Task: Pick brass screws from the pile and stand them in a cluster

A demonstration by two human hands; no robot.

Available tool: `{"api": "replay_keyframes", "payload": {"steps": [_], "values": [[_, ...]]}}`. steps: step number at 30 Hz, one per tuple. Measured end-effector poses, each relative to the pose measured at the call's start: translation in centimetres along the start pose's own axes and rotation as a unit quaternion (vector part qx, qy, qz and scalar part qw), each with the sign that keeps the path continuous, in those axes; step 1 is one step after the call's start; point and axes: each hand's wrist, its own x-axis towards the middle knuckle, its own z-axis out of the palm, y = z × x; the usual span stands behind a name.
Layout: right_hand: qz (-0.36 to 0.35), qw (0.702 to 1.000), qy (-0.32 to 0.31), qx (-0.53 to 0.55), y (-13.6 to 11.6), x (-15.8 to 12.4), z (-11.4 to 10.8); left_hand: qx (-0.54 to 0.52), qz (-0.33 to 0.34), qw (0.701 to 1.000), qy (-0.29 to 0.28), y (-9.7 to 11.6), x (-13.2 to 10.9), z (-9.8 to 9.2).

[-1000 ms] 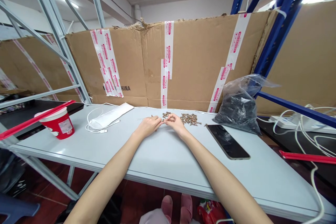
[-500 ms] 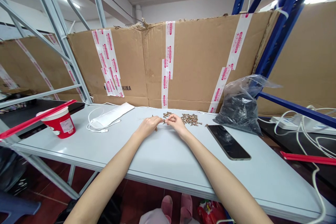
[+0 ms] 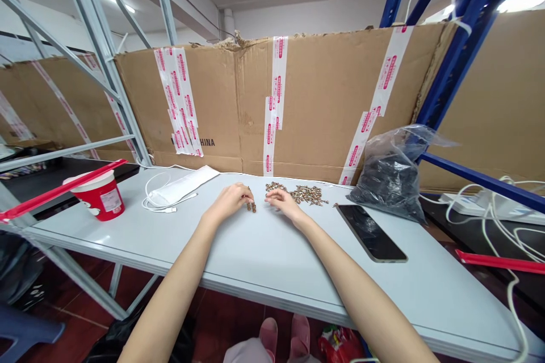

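Small brass-coloured metal pieces (image 3: 254, 208) lie in a short cluster on the grey table. My left hand (image 3: 230, 200) is over their left side, its fingers curled down and closed at the cluster; what lies between the fingertips is hidden. My right hand (image 3: 284, 204) hovers to the right with fingers bent and apart, with nothing visible in it. It is just in front of a loose pile of similar brass-coloured pieces (image 3: 309, 194), and it partly covers the pile's left portion. The pieces are too small to tell their exact kind.
A black phone (image 3: 371, 232) lies to the right, before a clear plastic bag (image 3: 388, 176) of dark items. On the left are a red cup (image 3: 106, 199) and a white flat pouch (image 3: 185, 187) with a cable. A taped cardboard panel (image 3: 319, 108) stands behind the table (image 3: 272, 272).
My hands have parted. The left went left to the small cluster, and the right drew slightly away with its fingers loosened; before, their fingertips met around a small piece.
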Motion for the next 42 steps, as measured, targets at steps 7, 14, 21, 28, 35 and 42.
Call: {"api": "replay_keyframes", "payload": {"steps": [7, 14, 21, 28, 35, 42], "values": [[-0.014, 1.000, -0.001, -0.003, -0.1, 0.1, -0.3, 0.014, -0.042, 0.998, -0.049, -1.3, -0.2, 0.2], [-0.024, 1.000, -0.009, -0.003, 0.2, 0.4, -0.3, 0.016, -0.040, 0.996, -0.074, -0.9, -0.2, 0.7], [-0.017, 1.000, -0.014, -0.009, 0.2, 0.3, -0.2, 0.017, -0.039, 0.996, -0.073, -0.7, -0.2, 0.7], [-0.002, 1.000, -0.029, -0.005, 0.3, 0.2, -0.1, 0.019, -0.051, 0.996, -0.067, -0.4, -0.3, 0.6], [-0.002, 0.999, -0.039, -0.005, 0.4, 0.3, -0.2, -0.010, -0.056, 0.997, -0.056, -0.6, -0.2, 0.4], [0.004, 0.998, -0.057, 0.003, 0.9, 0.6, -0.2, -0.091, -0.074, 0.991, 0.067, -2.5, 0.1, 0.3]]}}
